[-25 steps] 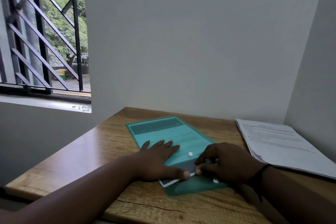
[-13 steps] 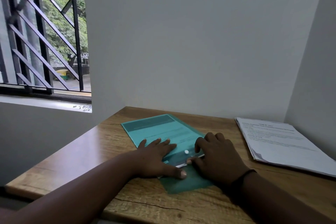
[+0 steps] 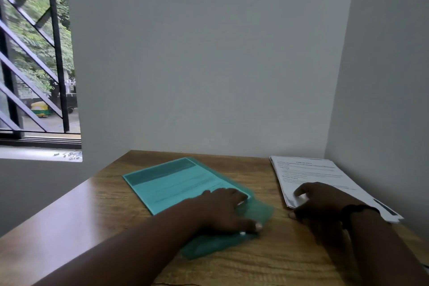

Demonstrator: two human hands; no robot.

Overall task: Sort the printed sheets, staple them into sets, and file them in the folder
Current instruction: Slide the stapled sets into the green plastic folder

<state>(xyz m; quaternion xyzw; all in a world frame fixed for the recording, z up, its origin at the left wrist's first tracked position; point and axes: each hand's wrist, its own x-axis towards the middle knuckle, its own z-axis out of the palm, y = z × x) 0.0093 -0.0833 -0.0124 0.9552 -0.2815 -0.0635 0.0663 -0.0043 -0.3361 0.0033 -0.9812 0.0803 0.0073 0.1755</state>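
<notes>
A translucent green folder [image 3: 176, 183] with printed sheets inside lies flat at the middle of the wooden desk [image 3: 76, 220]. Its flap end points toward me. My left hand [image 3: 222, 211] rests palm down on that near end, fingers spread flat and thumb on the flap. A stack of white printed sheets [image 3: 311, 172] lies at the right, by the side wall. My right hand [image 3: 322, 204] is at the stack's near left corner, curled fingers on top and thumb at the edge below. No stapler is in view.
Grey walls close the desk in at the back and at the right. A barred window [image 3: 34, 65] with a sill is at the left. The desk's left edge runs diagonally toward me.
My right hand has left the folder's flap and moved right to the corner of the paper stack. My left hand stays on the folder, which has shifted slightly. The view has tilted right.
</notes>
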